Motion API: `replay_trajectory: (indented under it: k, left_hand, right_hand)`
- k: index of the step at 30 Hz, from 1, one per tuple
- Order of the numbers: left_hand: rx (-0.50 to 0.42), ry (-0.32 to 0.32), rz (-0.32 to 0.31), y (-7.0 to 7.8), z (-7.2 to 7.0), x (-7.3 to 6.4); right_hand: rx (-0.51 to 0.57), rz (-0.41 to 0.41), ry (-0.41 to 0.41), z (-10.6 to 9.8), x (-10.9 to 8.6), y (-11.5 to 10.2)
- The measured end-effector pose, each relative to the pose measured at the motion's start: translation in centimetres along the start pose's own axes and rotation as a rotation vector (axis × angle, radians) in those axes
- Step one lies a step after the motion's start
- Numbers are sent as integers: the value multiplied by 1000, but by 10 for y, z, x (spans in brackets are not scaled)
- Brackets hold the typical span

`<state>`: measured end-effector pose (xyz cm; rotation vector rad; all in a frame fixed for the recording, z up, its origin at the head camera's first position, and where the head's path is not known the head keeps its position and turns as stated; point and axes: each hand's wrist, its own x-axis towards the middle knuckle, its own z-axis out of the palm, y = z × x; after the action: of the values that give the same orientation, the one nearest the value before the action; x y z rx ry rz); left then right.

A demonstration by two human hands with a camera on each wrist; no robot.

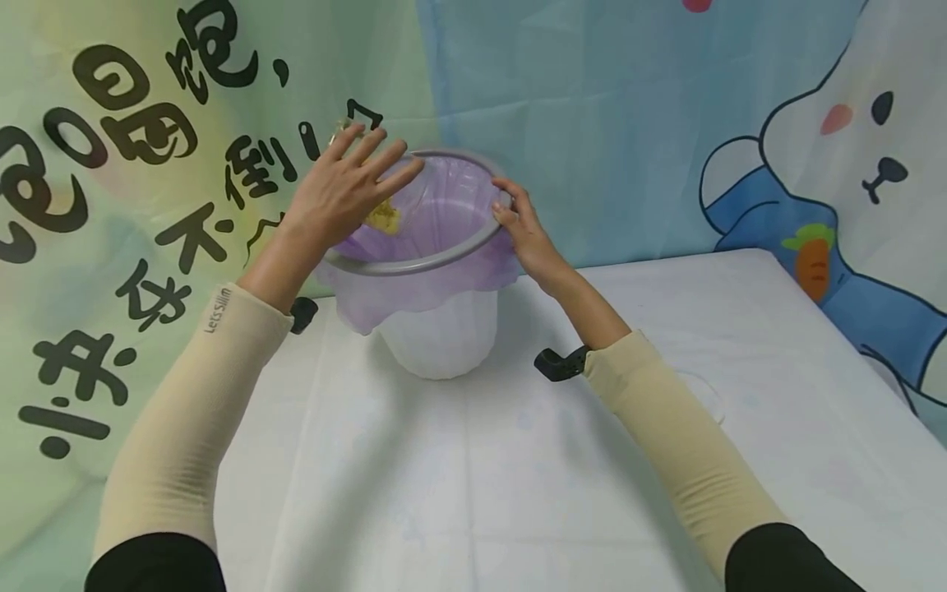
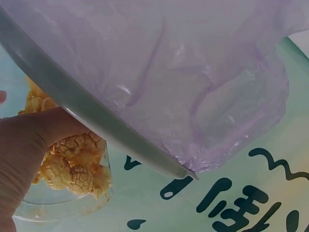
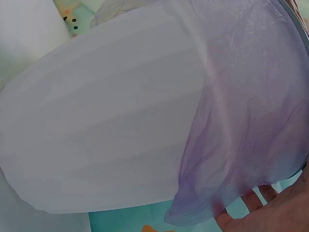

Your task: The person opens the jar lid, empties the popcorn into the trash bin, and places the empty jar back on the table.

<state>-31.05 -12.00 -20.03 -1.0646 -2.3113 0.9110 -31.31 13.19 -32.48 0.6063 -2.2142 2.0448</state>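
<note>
A white trash bin [image 1: 444, 337] with a grey rim [image 1: 414, 265] stands on the table, lined with a thin purple bag [image 1: 459, 201] folded over its edge. My left hand [image 1: 336, 185] is above the bin's left side. It holds a clear cup [image 2: 53, 210] of golden popcorn [image 2: 77, 164], its thumb across the cup in the left wrist view. Yellow popcorn [image 1: 385, 216] shows below that hand, over the bin's mouth. At the right of the rim, my right hand [image 1: 528, 234] grips the edge, thumb on top and bag beneath. Most of the cup is hidden in the head view.
A white cloth [image 1: 459, 493] covers the table. Behind it hangs a printed backdrop [image 1: 562, 123] with dark lettering on the left and a cartoon rabbit on the right. Black wrist straps with cameras [image 1: 560, 364] sit at both cuffs.
</note>
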Motion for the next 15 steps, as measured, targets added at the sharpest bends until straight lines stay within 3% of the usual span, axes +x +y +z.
replay_trajectory:
  k: [10, 15]
  left_hand:
    - [31, -30, 22, -2, -1, -3]
    - [39, 3, 24, -4, -3, -3]
  right_hand:
    - [-8, -16, 15, 2, 1, 0]
    - [-19, -16, 16, 2, 0, 1]
